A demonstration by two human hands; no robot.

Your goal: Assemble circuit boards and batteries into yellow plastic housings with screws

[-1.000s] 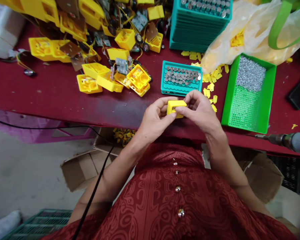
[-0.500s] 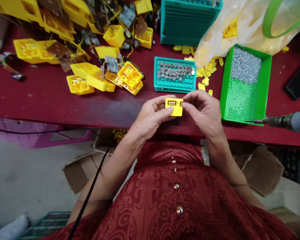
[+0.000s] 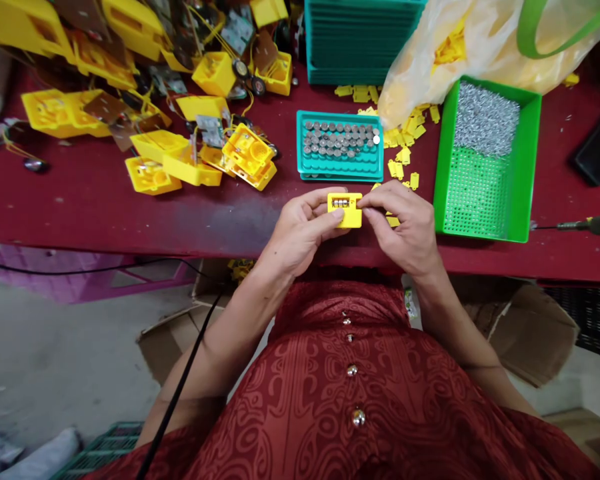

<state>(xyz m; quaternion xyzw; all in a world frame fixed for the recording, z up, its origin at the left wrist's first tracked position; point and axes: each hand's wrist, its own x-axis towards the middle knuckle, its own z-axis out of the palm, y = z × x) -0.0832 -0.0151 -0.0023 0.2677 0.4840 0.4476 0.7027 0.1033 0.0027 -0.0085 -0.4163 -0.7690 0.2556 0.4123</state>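
Red tabletop (image 3: pixel 220 227): near centre, left hand (image 3: pixel 297 233) pinches yellow case (image 3: pixel 351 219), cells (image 3: pixel 340 203) now uncovered; right hand (image 3: pixel 413 227) at its right edge, fingers curled, cannot tell if pinching

Lit moderately bright and diffuse across the red tabletop (image 3: pixel 70 200), from out of frame. Dimmer beneath it and toward the upper right corner. Shaded only softly. Glinting in small highlights on the metallic buttons (image 3: pixel 359 418). Fairly crisp around the yellow case (image 3: pixel 351 219); softened at the far left edge. Visibly stretched toward the borders, wide-angle fashion
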